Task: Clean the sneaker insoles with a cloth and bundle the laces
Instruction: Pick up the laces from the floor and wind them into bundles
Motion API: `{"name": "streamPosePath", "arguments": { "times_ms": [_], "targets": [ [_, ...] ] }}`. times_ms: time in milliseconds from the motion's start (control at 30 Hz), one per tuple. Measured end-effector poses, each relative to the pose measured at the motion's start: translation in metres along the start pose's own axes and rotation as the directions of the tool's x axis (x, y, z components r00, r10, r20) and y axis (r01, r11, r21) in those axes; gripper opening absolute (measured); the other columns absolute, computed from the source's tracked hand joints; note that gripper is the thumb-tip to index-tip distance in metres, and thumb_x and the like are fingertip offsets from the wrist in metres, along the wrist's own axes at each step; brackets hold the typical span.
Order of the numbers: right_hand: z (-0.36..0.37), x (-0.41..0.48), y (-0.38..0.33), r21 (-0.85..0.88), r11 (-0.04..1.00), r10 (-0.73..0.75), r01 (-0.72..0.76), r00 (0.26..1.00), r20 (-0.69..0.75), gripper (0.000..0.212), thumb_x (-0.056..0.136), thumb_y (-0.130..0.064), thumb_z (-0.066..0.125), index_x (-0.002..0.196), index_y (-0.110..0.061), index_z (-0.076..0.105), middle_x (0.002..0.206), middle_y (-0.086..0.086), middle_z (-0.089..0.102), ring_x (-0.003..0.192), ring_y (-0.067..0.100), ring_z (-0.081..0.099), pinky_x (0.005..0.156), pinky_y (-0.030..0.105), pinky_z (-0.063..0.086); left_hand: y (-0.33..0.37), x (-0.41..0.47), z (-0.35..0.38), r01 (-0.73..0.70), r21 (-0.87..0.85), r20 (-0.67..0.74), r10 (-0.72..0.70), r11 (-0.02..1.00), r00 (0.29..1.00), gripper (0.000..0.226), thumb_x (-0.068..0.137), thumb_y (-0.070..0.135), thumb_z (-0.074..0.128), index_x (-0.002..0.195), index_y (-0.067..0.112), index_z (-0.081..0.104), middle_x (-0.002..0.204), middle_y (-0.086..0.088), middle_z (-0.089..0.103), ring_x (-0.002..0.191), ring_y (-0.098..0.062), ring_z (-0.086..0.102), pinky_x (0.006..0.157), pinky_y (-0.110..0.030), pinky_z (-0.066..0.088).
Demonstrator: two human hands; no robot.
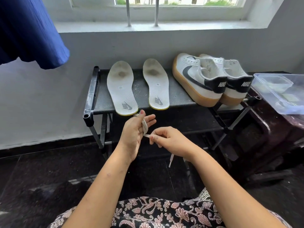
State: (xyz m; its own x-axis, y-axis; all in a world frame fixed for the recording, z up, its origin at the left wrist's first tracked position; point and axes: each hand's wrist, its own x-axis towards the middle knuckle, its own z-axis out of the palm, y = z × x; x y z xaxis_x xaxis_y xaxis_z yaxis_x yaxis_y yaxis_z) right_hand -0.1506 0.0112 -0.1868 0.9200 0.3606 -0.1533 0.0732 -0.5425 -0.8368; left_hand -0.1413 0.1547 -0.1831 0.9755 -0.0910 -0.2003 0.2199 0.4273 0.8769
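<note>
Grey stains on both insoles (122, 88) atop the rack (177, 94) suggest cleaning isn't finished. Below its front edge, our spread left hand (136, 129) carries lace (144, 126) loops, while our right hand (166, 137) pinches the trailing end; bundling looks barely begun.

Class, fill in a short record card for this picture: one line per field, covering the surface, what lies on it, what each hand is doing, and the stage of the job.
surface: black rack shelf below a window
insoles: left insole and right insole side by side, tops up, dark marks near the toes
sneakers: pair of sneakers to the right, heels toward the camera
left hand: open, lace looped round the fingers
right hand: pinch grip on the lace's free part
beside rack: clear plastic box
stage: bundling the lace; no cloth visible
</note>
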Motion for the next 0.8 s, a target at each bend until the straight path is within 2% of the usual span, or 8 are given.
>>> {"name": "streamPosePath", "arguments": {
  "times_ms": [67,167,267,367,467,600,733,800],
  "targets": [
    [-0.004,-0.001,-0.003,0.055,0.998,-0.039,0.043,0.998,-0.056,0.025,0.094,-0.028,0.055,0.076,-0.017,0.069,0.058,-0.008,0.05,0.055,0.003,0.042,0.054,0.017,0.034,-0.006,0.003,0.001,-0.015,0.282,0.024,0.009,0.959,1.0,0.033,0.098,0.035,0.043,0.101,0.006,0.059,0.102,-0.007,0.07,0.091,-0.009,0.068,0.085,-0.024,0.049],
    [-0.009,0.0,-0.002,0.129,0.987,-0.079,0.097,0.987,-0.14,0.026,0.094,-0.019,0.055,0.071,-0.014,0.065,0.059,-0.006,0.054,0.058,0.002,0.047,0.06,0.018,0.039,-0.009,-0.002,0.006,0.014,0.546,0.091,-0.076,0.838,0.993,0.042,0.099,0.039,0.037,0.081,0.008,0.059,0.061,0.009,0.064,0.054,0.002,0.059,0.067,-0.011,0.042],
    [-0.012,0.002,0.004,0.089,0.992,-0.072,0.094,0.972,-0.225,0.022,0.092,-0.02,0.056,0.077,-0.01,0.069,0.067,0.006,0.064,0.064,0.007,0.053,0.065,0.03,0.046,-0.011,-0.007,0.008,0.047,0.593,0.162,-0.176,0.804,0.971,0.049,0.1,0.041,0.033,0.097,0.002,0.062,0.069,-0.005,0.066,0.055,-0.009,0.062,0.064,-0.006,0.044],
    [-0.014,0.003,0.006,0.089,0.992,-0.053,0.084,0.952,-0.3,0.02,0.09,-0.026,0.06,0.076,-0.017,0.07,0.073,0.014,0.067,0.065,0.01,0.054,0.065,0.034,0.047,-0.008,-0.01,0.007,0.039,0.611,0.201,-0.202,0.791,0.959,0.051,0.1,0.036,0.037,0.099,-0.008,0.063,0.055,-0.002,0.059,0.047,-0.009,0.055,0.059,-0.011,0.046],
    [-0.015,0.003,0.008,0.099,0.992,-0.04,0.077,0.943,-0.329,0.021,0.09,-0.03,0.062,0.074,-0.018,0.07,0.062,0.009,0.06,0.06,0.008,0.048,0.059,0.028,0.042,-0.007,-0.009,0.006,0.054,0.538,0.242,-0.216,0.841,0.946,0.044,0.1,0.032,0.04,0.082,0.0,0.064,0.042,0.003,0.046,0.042,-0.009,0.046,0.061,-0.022,0.044],
    [-0.014,0.006,0.011,0.109,0.992,-0.024,0.065,0.939,-0.343,0.023,0.09,-0.034,0.061,0.075,-0.018,0.069,0.068,0.015,0.061,0.062,0.009,0.049,0.063,0.034,0.044,-0.003,-0.01,0.007,0.09,0.326,0.278,-0.187,0.941,0.942,0.039,0.099,0.03,0.041,0.073,0.004,0.056,0.04,0.004,0.035,0.039,-0.009,0.036,0.058,-0.02,0.047],
    [-0.011,0.005,0.009,0.104,0.994,0.009,0.024,0.951,-0.308,0.02,0.091,-0.029,0.06,0.078,-0.017,0.07,0.062,-0.007,0.059,0.053,-0.006,0.049,0.053,0.008,0.035,0.002,-0.01,0.008,0.117,0.123,0.242,-0.144,0.986,0.959,0.039,0.099,0.03,0.039,0.072,0.006,0.054,0.038,0.006,0.034,0.041,-0.008,0.04,0.06,-0.021,0.049],
    [-0.006,0.006,0.009,0.109,0.994,0.007,0.025,0.959,-0.285,0.02,0.092,-0.029,0.059,0.077,-0.02,0.068,0.062,-0.009,0.059,0.052,-0.006,0.048,0.052,0.008,0.034,0.002,-0.008,0.007,0.123,0.059,0.225,-0.133,0.991,0.965,0.04,0.099,0.031,0.038,0.068,0.006,0.048,0.039,0.006,0.037,0.04,-0.006,0.045,0.065,-0.023,0.046]
  ]
}}
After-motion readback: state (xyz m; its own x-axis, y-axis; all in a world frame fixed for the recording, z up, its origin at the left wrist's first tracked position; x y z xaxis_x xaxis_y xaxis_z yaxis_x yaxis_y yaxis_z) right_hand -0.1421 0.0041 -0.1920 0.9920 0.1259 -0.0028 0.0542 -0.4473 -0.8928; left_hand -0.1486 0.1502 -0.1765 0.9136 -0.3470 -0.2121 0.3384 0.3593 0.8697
